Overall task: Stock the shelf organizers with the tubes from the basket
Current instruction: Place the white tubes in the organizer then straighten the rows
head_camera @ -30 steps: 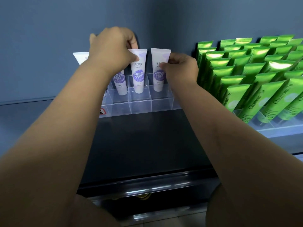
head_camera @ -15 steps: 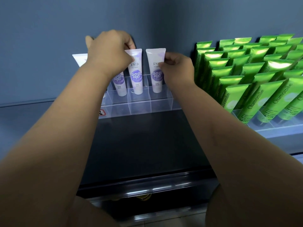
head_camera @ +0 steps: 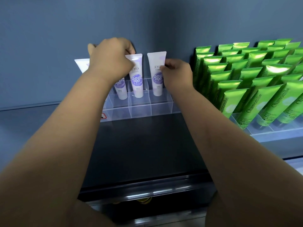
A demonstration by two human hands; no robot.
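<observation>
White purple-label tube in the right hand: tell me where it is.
Head view, centre: the white purple-label tube stands in the back row of the clear plastic organizer, rightmost of its kind, left of the green Chamomile tubes.

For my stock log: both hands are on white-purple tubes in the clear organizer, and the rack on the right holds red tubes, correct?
No: the head view shows the rack on the right holds green tubes, not red. The rest is right.

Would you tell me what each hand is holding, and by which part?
The right hand pinches the rightmost white tube by its upper right edge. The left hand grips the upper end of another tube.
</observation>
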